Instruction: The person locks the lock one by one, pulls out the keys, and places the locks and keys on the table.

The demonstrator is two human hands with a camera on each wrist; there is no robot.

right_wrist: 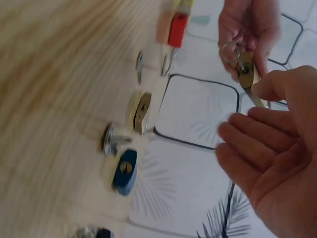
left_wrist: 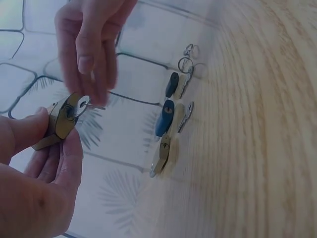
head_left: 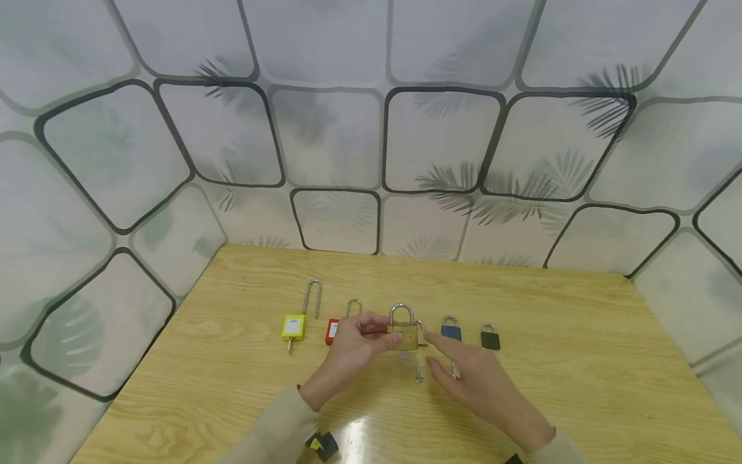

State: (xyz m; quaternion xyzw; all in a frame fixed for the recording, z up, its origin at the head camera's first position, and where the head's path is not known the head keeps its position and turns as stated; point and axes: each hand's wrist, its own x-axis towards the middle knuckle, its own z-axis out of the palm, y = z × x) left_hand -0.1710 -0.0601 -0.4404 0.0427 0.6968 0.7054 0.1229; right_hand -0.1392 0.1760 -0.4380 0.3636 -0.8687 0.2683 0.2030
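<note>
My left hand (head_left: 358,345) grips a large brass padlock (head_left: 410,340) above the table, thumb on its front face. Its steel shackle points up. In the left wrist view a key with a ring (left_wrist: 83,105) sits at the padlock's keyhole end. The right hand (head_left: 472,377) is beside the padlock with its fingers loosely extended. In the right wrist view the palm of that hand (right_wrist: 285,153) shows nothing in it; its thumb is near the padlock (right_wrist: 245,74), and whether they touch I cannot tell. A smaller brass padlock (head_left: 422,336) lies behind, partly covered.
A yellow long-shackle padlock (head_left: 294,327) with a key lies at left, beside a red padlock (head_left: 332,331) partly hidden by my left hand. Blue (head_left: 451,332) and black (head_left: 490,339) padlocks lie at right. A loose key (head_left: 419,372) is in front. A patterned wall (head_left: 336,222) borders the table.
</note>
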